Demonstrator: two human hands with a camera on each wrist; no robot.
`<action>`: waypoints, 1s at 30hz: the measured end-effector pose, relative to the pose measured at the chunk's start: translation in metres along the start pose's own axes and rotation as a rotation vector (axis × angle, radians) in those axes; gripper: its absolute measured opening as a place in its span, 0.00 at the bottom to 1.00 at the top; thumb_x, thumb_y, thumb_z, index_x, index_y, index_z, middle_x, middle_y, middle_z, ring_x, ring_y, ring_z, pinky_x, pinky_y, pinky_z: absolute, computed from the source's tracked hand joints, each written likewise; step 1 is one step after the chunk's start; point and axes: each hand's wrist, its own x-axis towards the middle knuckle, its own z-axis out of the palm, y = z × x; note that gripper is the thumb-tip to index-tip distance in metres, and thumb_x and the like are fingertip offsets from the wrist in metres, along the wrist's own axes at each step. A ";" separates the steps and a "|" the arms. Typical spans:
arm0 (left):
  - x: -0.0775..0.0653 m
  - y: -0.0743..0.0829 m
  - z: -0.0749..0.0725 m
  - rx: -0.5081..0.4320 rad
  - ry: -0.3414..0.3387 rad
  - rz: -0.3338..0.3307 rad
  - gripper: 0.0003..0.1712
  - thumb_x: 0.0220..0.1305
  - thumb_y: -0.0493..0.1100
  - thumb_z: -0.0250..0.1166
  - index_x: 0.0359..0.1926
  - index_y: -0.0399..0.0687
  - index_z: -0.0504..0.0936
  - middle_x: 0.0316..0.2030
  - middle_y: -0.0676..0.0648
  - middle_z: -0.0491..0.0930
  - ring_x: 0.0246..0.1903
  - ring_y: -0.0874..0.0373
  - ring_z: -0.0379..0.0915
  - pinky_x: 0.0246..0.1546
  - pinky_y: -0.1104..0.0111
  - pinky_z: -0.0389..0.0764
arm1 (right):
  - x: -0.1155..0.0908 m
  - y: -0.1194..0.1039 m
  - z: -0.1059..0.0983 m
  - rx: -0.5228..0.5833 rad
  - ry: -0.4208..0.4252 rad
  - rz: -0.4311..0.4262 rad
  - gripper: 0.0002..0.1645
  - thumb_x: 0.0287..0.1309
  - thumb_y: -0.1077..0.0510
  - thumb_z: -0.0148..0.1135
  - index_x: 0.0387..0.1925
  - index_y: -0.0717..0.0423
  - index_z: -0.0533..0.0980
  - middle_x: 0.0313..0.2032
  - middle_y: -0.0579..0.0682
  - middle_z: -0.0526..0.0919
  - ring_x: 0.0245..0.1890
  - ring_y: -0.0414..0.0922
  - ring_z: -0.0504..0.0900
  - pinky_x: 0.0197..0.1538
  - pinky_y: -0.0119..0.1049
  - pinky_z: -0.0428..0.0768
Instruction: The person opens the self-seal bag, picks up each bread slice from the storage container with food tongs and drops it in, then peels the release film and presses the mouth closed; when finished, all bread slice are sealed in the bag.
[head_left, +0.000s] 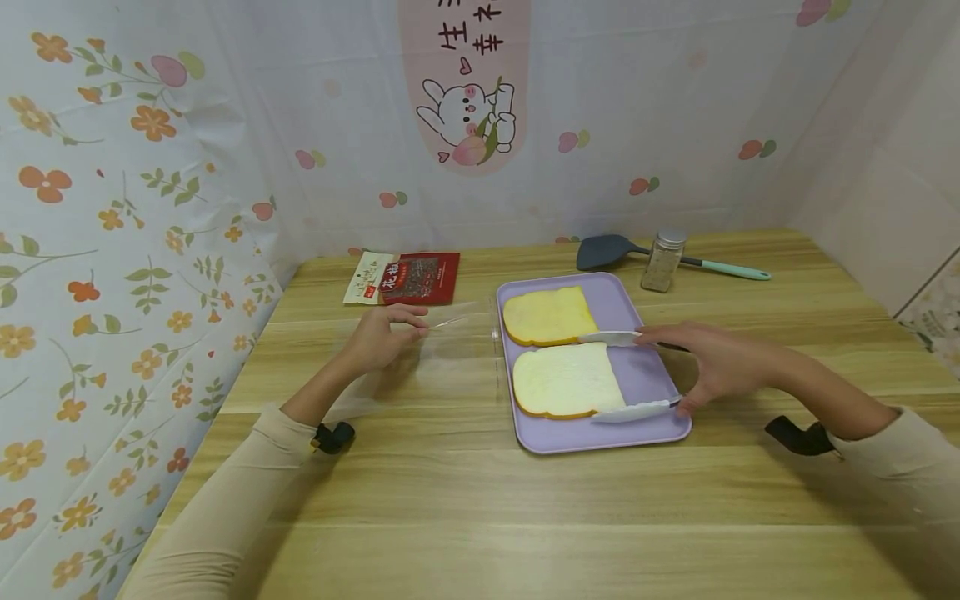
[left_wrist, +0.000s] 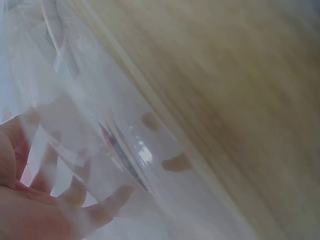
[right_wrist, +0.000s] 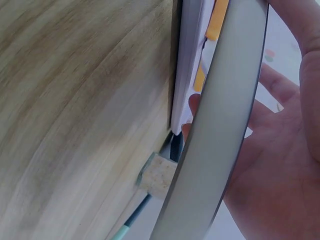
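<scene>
Head view first: the bare wood of the worktop (head_left: pixel 420 517) lay nearest me, and beyond it my right grip (head_left: pixel 723 367) was curled round what I took for tongs (head_left: pixel 637 411), thumb at one arm and forefinger at the other, the two pale ends standing wide apart. One arm lay along the near edge of the closer bread slice (head_left: pixel 566 379), the other between it and the farther bread slice (head_left: pixel 551 315); whether either pressed on the bread I could not tell. Both slices lay flat on the lilac tray (head_left: pixel 609 296). To the left, my left grip (head_left: pixel 382 337) was narrow, pinching a fold of thin plastic, seemingly a clear bag (head_left: pixel 461 358), whose side reached the tray's left rim or just beside it; the left wrist view was too blurred to tell which layer I had. By my judgement the step in hand was bracketing the closer slice, and the next move called for an even, gentle squeeze from the right while the left held the plastic steady. Farther off, a red and cream seasoning packet (head_left: pixel 416 279) lay beyond my left grip, a spice jar (head_left: pixel 663 265) stood beyond the tray's right side, a spatula (head_left: pixel 600 250) lay behind the jar, and a printed cloth (head_left: pixel 600 92) hung at the back.
</scene>
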 end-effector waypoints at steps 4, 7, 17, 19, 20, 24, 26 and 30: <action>0.000 0.000 0.000 -0.002 0.002 -0.006 0.06 0.64 0.34 0.67 0.39 0.38 0.89 0.54 0.41 0.82 0.61 0.45 0.72 0.64 0.50 0.67 | 0.004 -0.001 0.000 0.001 -0.009 -0.012 0.62 0.34 0.28 0.78 0.68 0.52 0.67 0.68 0.57 0.68 0.66 0.61 0.67 0.62 0.63 0.68; 0.000 0.001 0.000 -0.001 0.003 -0.001 0.06 0.64 0.34 0.68 0.39 0.37 0.89 0.54 0.40 0.82 0.60 0.44 0.72 0.64 0.50 0.67 | 0.007 0.000 0.001 0.003 -0.005 -0.037 0.61 0.34 0.31 0.80 0.68 0.54 0.68 0.68 0.57 0.69 0.67 0.60 0.67 0.63 0.62 0.67; 0.000 -0.002 0.000 -0.014 -0.005 0.034 0.07 0.64 0.36 0.68 0.39 0.34 0.88 0.55 0.37 0.81 0.60 0.42 0.72 0.64 0.47 0.67 | 0.010 0.003 0.000 0.048 -0.005 -0.052 0.60 0.34 0.33 0.81 0.68 0.49 0.66 0.67 0.48 0.69 0.68 0.52 0.66 0.64 0.54 0.68; 0.000 -0.002 0.000 -0.015 -0.006 0.040 0.07 0.64 0.36 0.68 0.39 0.34 0.88 0.55 0.37 0.81 0.60 0.42 0.72 0.64 0.47 0.66 | 0.010 0.001 -0.001 0.062 -0.003 -0.046 0.59 0.34 0.33 0.81 0.67 0.48 0.67 0.67 0.47 0.70 0.68 0.51 0.66 0.65 0.51 0.68; 0.000 -0.002 0.000 -0.014 -0.005 0.040 0.07 0.64 0.36 0.68 0.39 0.34 0.88 0.55 0.37 0.81 0.60 0.42 0.72 0.64 0.47 0.67 | 0.010 0.001 -0.001 0.067 -0.002 -0.044 0.58 0.34 0.32 0.80 0.67 0.47 0.67 0.67 0.46 0.70 0.68 0.50 0.67 0.65 0.50 0.68; 0.000 -0.002 0.000 -0.006 -0.005 0.037 0.08 0.64 0.36 0.68 0.39 0.34 0.88 0.55 0.37 0.81 0.61 0.42 0.72 0.63 0.48 0.67 | 0.009 0.001 -0.002 0.075 0.006 -0.045 0.56 0.34 0.32 0.80 0.65 0.48 0.70 0.65 0.45 0.72 0.67 0.48 0.68 0.65 0.45 0.69; 0.000 -0.002 0.000 0.000 -0.005 0.037 0.08 0.65 0.37 0.68 0.40 0.34 0.88 0.55 0.38 0.81 0.61 0.42 0.72 0.63 0.48 0.68 | 0.009 0.002 -0.001 0.073 0.011 -0.048 0.55 0.34 0.31 0.80 0.64 0.47 0.70 0.65 0.44 0.72 0.66 0.48 0.68 0.64 0.44 0.69; 0.000 -0.002 0.000 0.001 -0.005 0.034 0.08 0.65 0.36 0.68 0.40 0.35 0.88 0.55 0.39 0.82 0.61 0.43 0.72 0.63 0.47 0.68 | 0.008 0.004 -0.001 0.071 0.031 -0.058 0.53 0.34 0.32 0.80 0.62 0.48 0.72 0.64 0.43 0.73 0.65 0.46 0.70 0.64 0.38 0.69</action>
